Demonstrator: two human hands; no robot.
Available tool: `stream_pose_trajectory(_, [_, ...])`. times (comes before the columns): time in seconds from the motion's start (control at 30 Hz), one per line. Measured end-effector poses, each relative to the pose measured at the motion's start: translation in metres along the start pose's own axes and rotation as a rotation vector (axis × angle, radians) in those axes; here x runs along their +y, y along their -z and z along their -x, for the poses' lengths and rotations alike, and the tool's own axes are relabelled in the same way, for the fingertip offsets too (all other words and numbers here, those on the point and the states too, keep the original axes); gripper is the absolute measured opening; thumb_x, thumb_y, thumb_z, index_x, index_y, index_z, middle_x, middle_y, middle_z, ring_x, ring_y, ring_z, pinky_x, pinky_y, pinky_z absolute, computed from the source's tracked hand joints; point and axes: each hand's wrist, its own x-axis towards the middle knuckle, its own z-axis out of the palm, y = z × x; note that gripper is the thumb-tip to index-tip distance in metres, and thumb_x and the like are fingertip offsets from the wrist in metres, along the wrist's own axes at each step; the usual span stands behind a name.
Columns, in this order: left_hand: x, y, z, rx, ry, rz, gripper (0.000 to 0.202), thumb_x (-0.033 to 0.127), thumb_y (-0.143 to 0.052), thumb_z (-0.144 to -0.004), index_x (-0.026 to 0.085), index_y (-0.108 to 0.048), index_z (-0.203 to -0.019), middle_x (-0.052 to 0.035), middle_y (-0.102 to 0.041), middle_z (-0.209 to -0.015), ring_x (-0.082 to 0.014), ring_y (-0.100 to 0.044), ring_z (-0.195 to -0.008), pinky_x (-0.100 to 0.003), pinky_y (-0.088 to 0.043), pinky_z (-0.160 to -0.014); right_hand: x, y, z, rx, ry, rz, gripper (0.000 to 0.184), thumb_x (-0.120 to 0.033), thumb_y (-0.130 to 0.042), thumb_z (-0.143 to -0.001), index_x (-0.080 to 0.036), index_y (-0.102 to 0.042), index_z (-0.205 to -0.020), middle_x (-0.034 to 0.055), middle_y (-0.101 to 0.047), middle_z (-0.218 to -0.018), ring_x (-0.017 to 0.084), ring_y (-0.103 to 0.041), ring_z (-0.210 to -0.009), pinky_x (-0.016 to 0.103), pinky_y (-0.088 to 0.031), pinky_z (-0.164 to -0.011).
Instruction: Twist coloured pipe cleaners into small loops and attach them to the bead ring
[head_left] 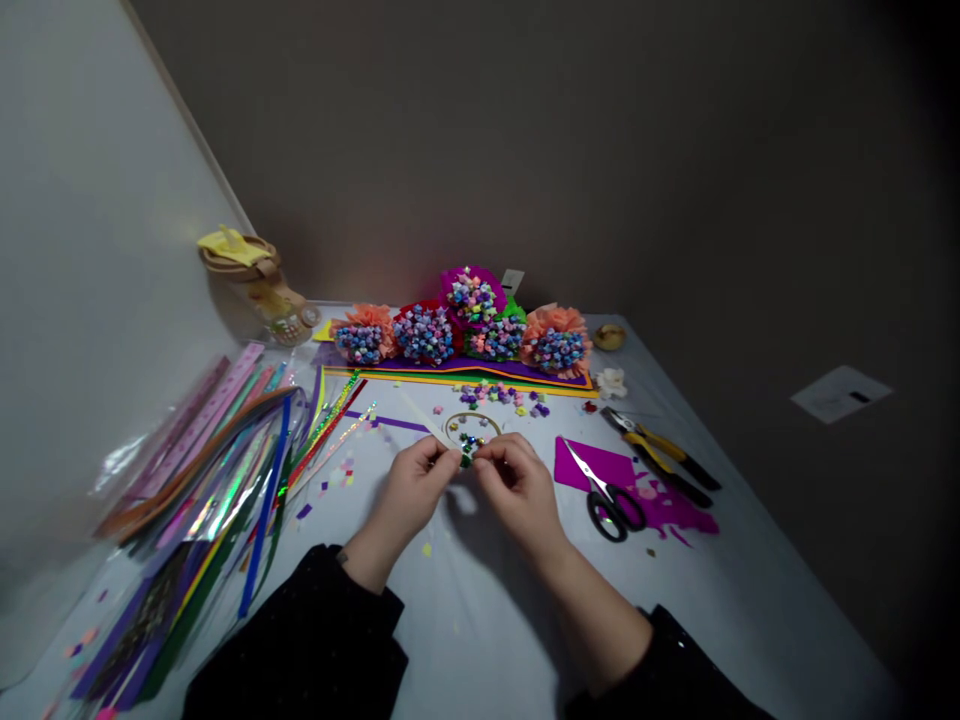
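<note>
My left hand (415, 485) and my right hand (516, 487) meet above the table, their fingertips pinching a small green paper piece (466, 458). A pale paper strip (420, 417) runs from my left fingers up and to the left. Just beyond my fingers, a thin gold ring (472, 428) lies on the table with a few tiny dark stars (471, 441) inside it. Several pastel paper stars (495, 395) are scattered farther back. The pinched piece is partly hidden by my fingers, so its exact shape is unclear.
Paper-star bouquets in crepe paper (459, 330) stand on coloured sheets at the back. Scissors (610, 507) lie on magenta paper (592, 465) at right, beside yellow-handled pliers (660, 450). Bundled shiny paper strips (202, 480) fill the left side, and a wall borders the table.
</note>
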Motion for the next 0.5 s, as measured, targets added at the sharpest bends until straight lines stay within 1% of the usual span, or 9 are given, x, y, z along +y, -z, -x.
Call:
stream_pose_trajectory(0.13, [-0.0026,-0.0003,0.0023,-0.034,-0.031,-0.061,0.021,0.033,-0.055,-0.08,0.015,-0.057,-0.069,0.0017,-0.055,-0.065,-0.0128,-0.05,-0.064,-0.025,-0.04,-0.061,0.0007,0.0002,-0.0014,-0.06,-0.063,-0.052,0.011,-0.018,-0.055,-0.078,-0.019,-0.059,-0.067,0.0015,-0.057,-0.073,0.014,-0.055,-0.069,0.025,-0.043,-0.059])
stream_pose_trajectory(0.27, [-0.0049,-0.0008,0.0029,-0.073,-0.036,-0.09,0.024,0.035,-0.054,-0.081,0.016,-0.057,-0.069,0.0017,-0.055,-0.064,-0.013,-0.05,-0.063,-0.024,-0.04,-0.06,0.0015,0.0003,-0.0031,-0.062,-0.091,-0.067,0.013,-0.018,-0.054,-0.076,-0.019,-0.055,-0.063,0.0,-0.054,-0.068,0.014,-0.052,-0.065,0.025,-0.041,-0.058])
stream_pose_trajectory(0.5, [-0.0031,-0.0005,0.0011,-0.135,-0.027,-0.025,0.021,0.032,-0.05,-0.082,0.015,-0.058,-0.071,-0.0004,-0.058,-0.067,-0.0141,-0.052,-0.065,-0.025,-0.04,-0.062,0.0,0.0023,-0.0065,-0.061,-0.147,-0.073,0.013,-0.019,-0.052,-0.073,-0.019,-0.053,-0.06,-0.0004,-0.053,-0.066,0.014,-0.051,-0.064,0.025,-0.04,-0.058])
